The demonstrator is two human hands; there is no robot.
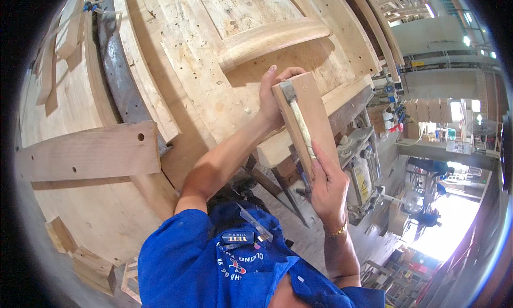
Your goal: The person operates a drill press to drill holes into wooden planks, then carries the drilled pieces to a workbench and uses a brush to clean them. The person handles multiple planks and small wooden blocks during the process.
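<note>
The board [312, 115] stands on edge, tilted, held between both hands above the front edge of the table [176, 83]. The left hand [273, 97] has its grip closed round the board's far top corner. The right hand [328, 185] pinches the near end, fingers [319, 158] pressed along the edge, where a pale strip [303, 127] runs. A curved rail [270, 40] lies on the table behind.

Desk [107, 212]: pale, rough wooden top, dotted with small drilled holes and stained in places. On it lay a curved wooden rail [272, 38], a flat drilled board [91, 153] near the left edge, a dark curved strip [120, 73], and small offcut blocks [91, 265] at the lower corner.
</note>
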